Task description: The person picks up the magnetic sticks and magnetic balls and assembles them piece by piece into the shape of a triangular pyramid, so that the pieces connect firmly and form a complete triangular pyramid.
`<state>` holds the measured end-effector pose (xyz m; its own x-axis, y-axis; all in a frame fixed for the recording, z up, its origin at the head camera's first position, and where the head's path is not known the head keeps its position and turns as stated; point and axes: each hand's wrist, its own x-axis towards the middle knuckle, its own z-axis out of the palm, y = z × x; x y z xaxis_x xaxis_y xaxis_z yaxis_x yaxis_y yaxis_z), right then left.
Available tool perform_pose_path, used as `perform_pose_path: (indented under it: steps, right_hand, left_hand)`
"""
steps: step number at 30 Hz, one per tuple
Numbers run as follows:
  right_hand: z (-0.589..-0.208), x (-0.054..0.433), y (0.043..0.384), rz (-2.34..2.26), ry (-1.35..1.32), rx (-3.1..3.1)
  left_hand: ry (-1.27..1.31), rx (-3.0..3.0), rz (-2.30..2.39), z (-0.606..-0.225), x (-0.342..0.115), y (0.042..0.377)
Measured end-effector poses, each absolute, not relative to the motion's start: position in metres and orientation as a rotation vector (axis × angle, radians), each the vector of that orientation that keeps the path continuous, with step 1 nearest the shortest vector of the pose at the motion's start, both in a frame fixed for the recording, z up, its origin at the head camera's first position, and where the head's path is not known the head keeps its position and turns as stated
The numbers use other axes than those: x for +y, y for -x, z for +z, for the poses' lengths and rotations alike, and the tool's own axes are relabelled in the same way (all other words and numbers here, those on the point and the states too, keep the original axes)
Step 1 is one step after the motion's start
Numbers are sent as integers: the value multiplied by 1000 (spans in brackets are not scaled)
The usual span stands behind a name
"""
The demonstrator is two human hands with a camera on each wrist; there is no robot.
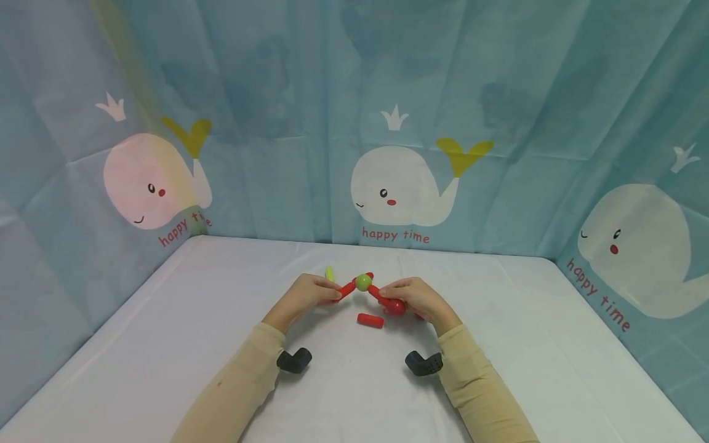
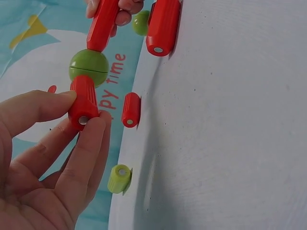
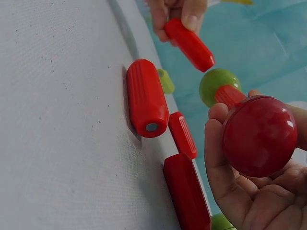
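Observation:
My left hand [image 1: 308,292] pinches a red magnetic rod [image 2: 83,103] between thumb and fingers; a silvery magnet shows in its near end. My right hand [image 1: 416,295] holds another red rod [image 2: 102,26]. That rod has a green ball [image 1: 364,282] on its far end and a glossy red ball [image 3: 260,136] at its near end, against my fingers. The left rod's far tip points at the green ball. In the right wrist view they look very close, and I cannot tell whether they touch. Both hands are raised above the white table.
A short red rod [image 1: 370,320] lies on the white table [image 1: 354,394] between my hands. Beyond are a yellow-green rod [image 1: 330,274] and a red rod [image 3: 183,135]. Another red rod [image 3: 187,191] and a green ball [image 3: 221,222] lie near my right hand. A whale-print curtain [image 1: 299,184] stands behind.

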<state>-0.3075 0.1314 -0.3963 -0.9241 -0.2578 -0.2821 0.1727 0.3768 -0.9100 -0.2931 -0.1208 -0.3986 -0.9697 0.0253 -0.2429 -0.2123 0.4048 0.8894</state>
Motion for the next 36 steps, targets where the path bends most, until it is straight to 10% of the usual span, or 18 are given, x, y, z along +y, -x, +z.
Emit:
perform_pose_path:
  steps: [36]
  right_hand:
    - [-393,134,304,-1500,114,2273]
  left_hand:
    - [130,2460,1517,-397,-120,291]
